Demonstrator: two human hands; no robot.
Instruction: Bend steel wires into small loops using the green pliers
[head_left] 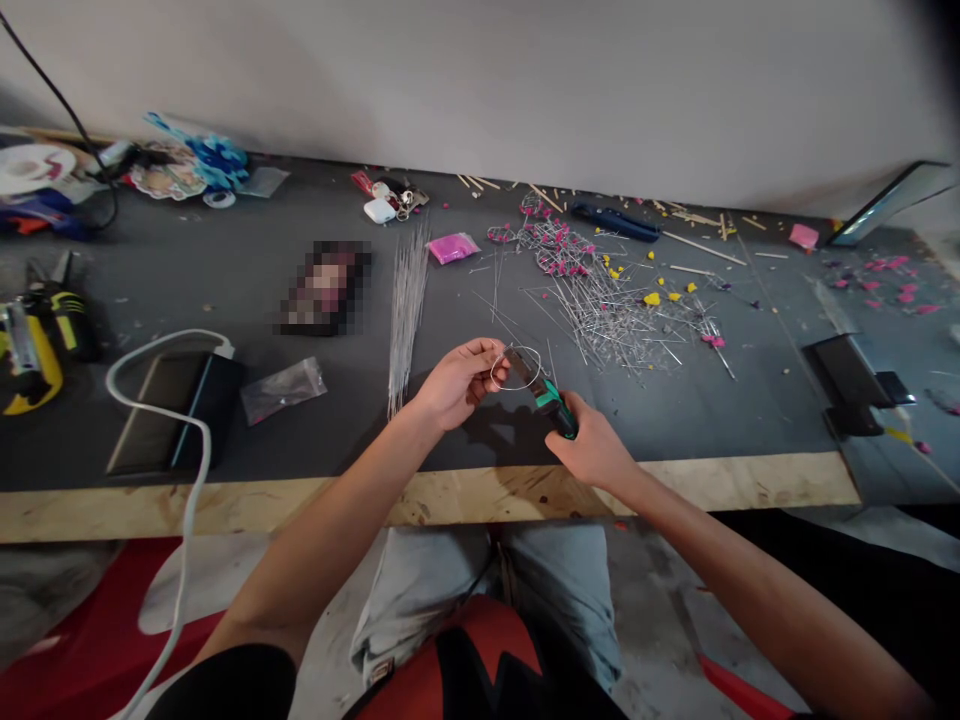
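Over the near part of the table, my left hand [466,380] pinches a thin wire bent into a ring [517,388]. My right hand [592,440] is closed around the green and black handles of a pair of pliers [551,400]. The pliers' jaws point up and left, overlapping the wire ring close to my left fingertips; whether they grip the wire I cannot make out. Left of my hands lies a bundle of straight wires [407,315]. Beyond my right hand, loose wire pieces [607,320] are heaped beside wire pieces with pink beads [559,245].
A pink packet [452,248] and keys [405,200] lie farther back. To the left are a phone [326,290], a power bank [176,410] with a white cable, a plastic bag [285,390] and yellow-black tools [45,340]. A dark blue tool [615,222] lies near the wall.
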